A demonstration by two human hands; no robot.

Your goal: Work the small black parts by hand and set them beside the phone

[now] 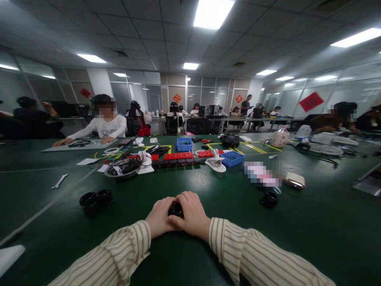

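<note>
Both my hands meet over a glossy black round part (176,209) at the near middle of the green table. My left hand (160,215) wraps its left side, and my right hand (194,214) curls over its top and right side. Much of the part is hidden by my fingers; a ring-like dark face shows between them. To the left sits a cluster of similar black round parts (94,201). Another black round part (270,199) stands alone at the right.
A wrench (60,181) lies at the left. Further back are a bowl of black cables (123,167), red socket strips (178,155), a blue bin (232,159), a second blue bin (185,144) and a shiny case (294,180). Across the table sits a person in white (108,126).
</note>
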